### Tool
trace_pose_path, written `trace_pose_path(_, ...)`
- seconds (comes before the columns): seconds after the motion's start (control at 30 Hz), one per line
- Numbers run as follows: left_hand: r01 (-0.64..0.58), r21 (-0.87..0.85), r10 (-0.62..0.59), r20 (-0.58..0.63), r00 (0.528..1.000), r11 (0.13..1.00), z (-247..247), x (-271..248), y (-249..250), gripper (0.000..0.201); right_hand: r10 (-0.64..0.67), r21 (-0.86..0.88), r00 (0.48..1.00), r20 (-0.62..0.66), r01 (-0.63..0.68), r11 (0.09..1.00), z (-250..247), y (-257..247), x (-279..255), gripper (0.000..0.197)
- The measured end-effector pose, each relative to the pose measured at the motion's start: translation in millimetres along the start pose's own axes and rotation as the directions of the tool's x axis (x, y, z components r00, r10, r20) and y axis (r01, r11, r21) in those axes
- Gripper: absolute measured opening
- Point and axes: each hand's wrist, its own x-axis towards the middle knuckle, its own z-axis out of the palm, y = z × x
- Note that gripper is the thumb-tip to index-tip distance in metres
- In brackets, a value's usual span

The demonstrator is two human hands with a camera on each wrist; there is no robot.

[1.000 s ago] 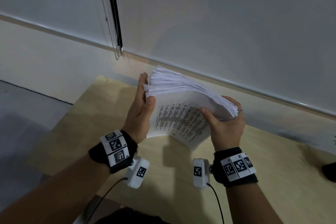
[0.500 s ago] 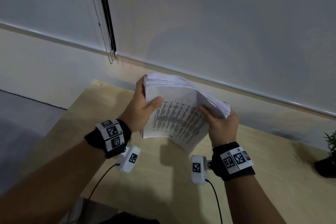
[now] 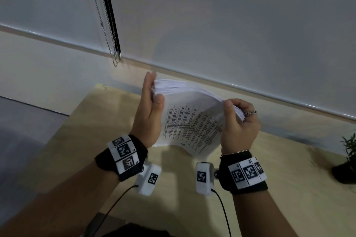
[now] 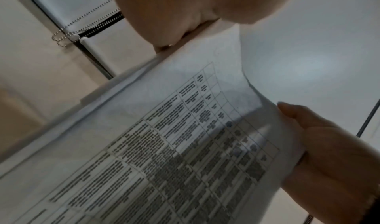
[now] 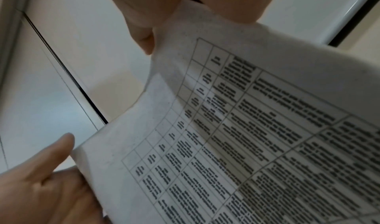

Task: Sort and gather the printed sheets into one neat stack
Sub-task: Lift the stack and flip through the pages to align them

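Observation:
In the head view a thick stack of printed sheets (image 3: 192,121) stands tilted above the wooden table (image 3: 107,117), its front page showing a table of text. My left hand (image 3: 150,106) lies flat against the stack's left edge, fingers straight up and the thumb beside the front page. My right hand (image 3: 238,121) grips the upper right corner, thumb on the front and fingers curled behind. The left wrist view shows the front sheet (image 4: 185,146) with the right hand (image 4: 329,146) at its edge. The right wrist view shows the sheet (image 5: 246,130) and the left hand (image 5: 51,170).
Behind the table a pale wall runs under a roller blind, whose bead chain (image 3: 113,57) hangs at the back left. A small potted plant (image 3: 346,159) stands at the table's right edge. Cables trail from both wrist cameras toward me.
The fanned sheets have closed up into a tighter stack. My left thumb came off the front page and the fingers straightened along the left edge. My right hand moved up to the top right corner.

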Motion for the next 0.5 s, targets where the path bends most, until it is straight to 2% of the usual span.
trace_pose_path(0.1,0.037,-0.058,-0.037,-0.008,0.999,0.998,-3.6,2.9,-2.6,0.086,-0.005,0.008,1.0,0.001,0.005,1.0,-1.0,0.5,0.6,0.012)
trace_pose_path(0.23,0.042,-0.104,-0.035,0.065,0.997,0.994,-6.2,0.8,-6.4,0.085,-0.004,0.036,1.0,0.006,0.004,0.999,-2.6,0.0,-1.9,0.011)
trace_pose_path(0.37,0.037,-0.093,-0.029,0.084,0.996,0.995,-13.2,6.7,-14.1,0.103,0.052,0.111,0.998,-0.025,-0.049,0.993,-4.5,0.0,0.0,0.012)
trace_pose_path(0.5,0.033,-0.079,-0.028,0.067,0.997,0.996,-9.8,13.8,-10.0,0.088,0.051,0.154,0.999,0.007,-0.051,0.987,-9.4,3.7,-2.2,0.017)
